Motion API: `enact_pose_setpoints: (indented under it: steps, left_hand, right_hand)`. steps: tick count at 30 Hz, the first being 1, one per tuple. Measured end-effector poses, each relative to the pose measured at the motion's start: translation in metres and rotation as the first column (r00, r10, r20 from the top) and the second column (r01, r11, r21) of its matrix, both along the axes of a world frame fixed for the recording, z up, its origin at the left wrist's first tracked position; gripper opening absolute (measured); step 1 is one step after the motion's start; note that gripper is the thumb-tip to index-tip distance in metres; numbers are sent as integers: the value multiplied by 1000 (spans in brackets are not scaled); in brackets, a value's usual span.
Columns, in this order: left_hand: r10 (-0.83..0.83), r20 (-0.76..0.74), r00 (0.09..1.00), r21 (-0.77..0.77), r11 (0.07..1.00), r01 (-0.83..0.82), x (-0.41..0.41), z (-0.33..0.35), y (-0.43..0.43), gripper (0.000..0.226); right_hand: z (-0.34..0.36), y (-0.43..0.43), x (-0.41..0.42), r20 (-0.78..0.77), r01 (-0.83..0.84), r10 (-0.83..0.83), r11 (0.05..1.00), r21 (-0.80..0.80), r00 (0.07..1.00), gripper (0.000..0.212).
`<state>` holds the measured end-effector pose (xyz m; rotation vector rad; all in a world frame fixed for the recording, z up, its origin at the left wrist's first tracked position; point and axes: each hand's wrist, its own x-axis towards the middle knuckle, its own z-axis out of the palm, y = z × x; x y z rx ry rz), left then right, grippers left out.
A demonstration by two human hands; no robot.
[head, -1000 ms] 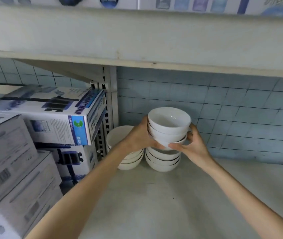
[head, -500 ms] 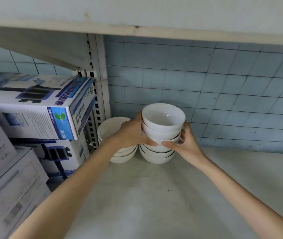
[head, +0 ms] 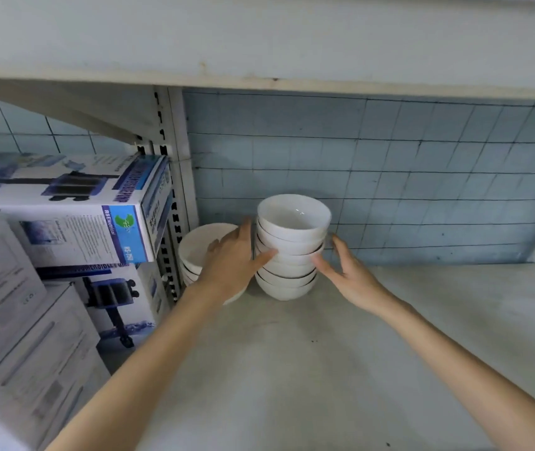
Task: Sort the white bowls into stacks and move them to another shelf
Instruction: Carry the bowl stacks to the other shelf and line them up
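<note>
A tall stack of several white bowls (head: 292, 245) stands on the pale shelf (head: 324, 369) near the tiled back wall. My left hand (head: 230, 265) is at its left side, fingers spread, with fingertips touching a middle bowl. At the stack's right side, my right hand (head: 350, 278) has its fingers apart, the fingertips at or just off the bowls. Neither hand grips anything. A lower stack of wider white bowls (head: 201, 249) sits just to the left, partly hidden behind my left hand.
A slotted metal upright (head: 175, 177) stands left of the bowls. Beyond it are stacked cardboard boxes (head: 74, 209), white and blue. The upper shelf (head: 259, 43) hangs low overhead. A blue tiled wall (head: 389, 177) closes the back. Bare shelf surface extends to the right.
The bowls I held have come down onto the bowls on the shelf, forming one tall stack. Both hands have loosened and their fingers have spread.
</note>
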<state>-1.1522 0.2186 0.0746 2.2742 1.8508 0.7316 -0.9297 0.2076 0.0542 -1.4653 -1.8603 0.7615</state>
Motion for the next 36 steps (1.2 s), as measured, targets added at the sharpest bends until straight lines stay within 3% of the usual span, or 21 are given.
enact_pose_setpoints:
  steps: [3, 6, 10, 12, 16, 20, 29, 36]
  left_hand:
    - [61, -170, 984, 132, 991, -38, -3, -5, -17, 58]
    - [72, -261, 963, 132, 991, -38, -10, -15, -32, 56]
    - [35, -316, 948, 173, 985, 21, -14, -29, -52, 52]
    - [18, -332, 943, 178, 983, 44, -15, -34, -62, 50]
    - [35, -388, 921, 213, 975, 53, -19, -32, -84, 50]
    - [42, -412, 910, 186, 982, 39, -19, -19, -106, 60]
    - [34, -360, 932, 196, 980, 40, 57, -11, -169, 64]
    - [7, -286, 958, 210, 976, 56, 137, -12, -197, 66]
  right_hand:
    - [-2, -25, 14, 329, 166, -209, 974, 153, 921, 67]
    - [-3, -54, 27, 523, 225, -348, 932, 285, 778, 60]
    - [-5, -96, 50, 714, 348, -433, 896, 276, 550, 82]
    - [-8, -114, 64, 743, 408, -436, 881, 238, 508, 90]
    - [-15, -146, 92, 751, 451, -453, 862, 231, 481, 72]
    - [-18, -172, 118, 721, 448, -534, 828, 339, 442, 107]
    - [-15, -250, 220, 704, 441, -554, 819, 366, 444, 82]
    - [-28, -313, 314, 740, 520, -552, 792, 320, 384, 88]
